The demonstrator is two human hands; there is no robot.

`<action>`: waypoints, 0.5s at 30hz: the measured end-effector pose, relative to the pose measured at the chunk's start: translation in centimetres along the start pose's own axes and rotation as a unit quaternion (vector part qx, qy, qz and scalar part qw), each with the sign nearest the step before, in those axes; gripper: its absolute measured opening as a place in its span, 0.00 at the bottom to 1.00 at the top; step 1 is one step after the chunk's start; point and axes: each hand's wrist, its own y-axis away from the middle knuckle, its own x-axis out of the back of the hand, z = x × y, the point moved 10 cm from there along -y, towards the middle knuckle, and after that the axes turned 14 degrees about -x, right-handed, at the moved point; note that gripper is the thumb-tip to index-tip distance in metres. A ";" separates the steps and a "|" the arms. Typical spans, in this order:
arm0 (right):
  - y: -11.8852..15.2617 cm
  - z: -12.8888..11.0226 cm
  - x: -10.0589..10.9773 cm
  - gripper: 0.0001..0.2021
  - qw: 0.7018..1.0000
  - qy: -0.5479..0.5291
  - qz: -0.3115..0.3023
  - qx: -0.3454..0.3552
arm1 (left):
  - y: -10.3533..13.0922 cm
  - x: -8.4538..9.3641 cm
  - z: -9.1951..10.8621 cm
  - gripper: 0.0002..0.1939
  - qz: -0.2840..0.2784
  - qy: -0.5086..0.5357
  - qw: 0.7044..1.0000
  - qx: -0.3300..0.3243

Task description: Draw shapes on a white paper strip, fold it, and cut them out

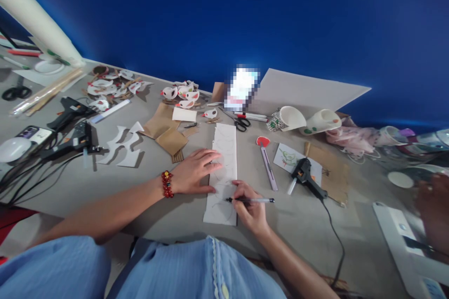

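A long white paper strip [224,149] lies upright in front of me on the grey table, with faint curved outlines drawn along it. My left hand [196,171] rests flat across its left edge, fingers spread, a red bead bracelet [167,184] on the wrist. Near the lower part of the strip, my right hand [248,205] grips a clear pen [257,200] with a black end, its tip at the paper. Above the strip are black-handled scissors [242,124] and red and black markers [251,116].
Paper birds [185,95], brown paper [171,140] and white cutouts [129,150] lie left, beside glue guns [75,140]. A lit phone [242,88] leans at the back. Right are a cutter [268,168], another glue gun [307,178], paper cups [291,117] and another person's blurred hand [435,210].
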 end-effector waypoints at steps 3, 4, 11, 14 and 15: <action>0.0 0.1 0.2 0.06 1.000 -0.001 0.006 -0.006 | 0.0 -0.1 0.0 0.35 -0.002 -0.002 1.000 0.000; 0.0 0.1 0.2 0.06 1.000 -0.002 0.007 -0.008 | 0.0 -0.1 0.0 0.35 -0.003 -0.003 1.000 0.000; 0.0 0.3 0.5 0.06 1.000 -0.015 0.014 -0.014 | 0.0 -0.2 -0.1 0.36 -0.008 -0.004 1.000 0.001; 0.0 0.4 0.6 0.06 0.999 -0.022 0.016 -0.020 | 0.0 -0.1 0.0 0.36 -0.007 -0.003 1.000 0.001; 0.0 0.4 0.6 0.06 0.999 -0.025 0.017 -0.021 | 0.0 -0.1 0.0 0.35 -0.005 -0.003 1.000 0.001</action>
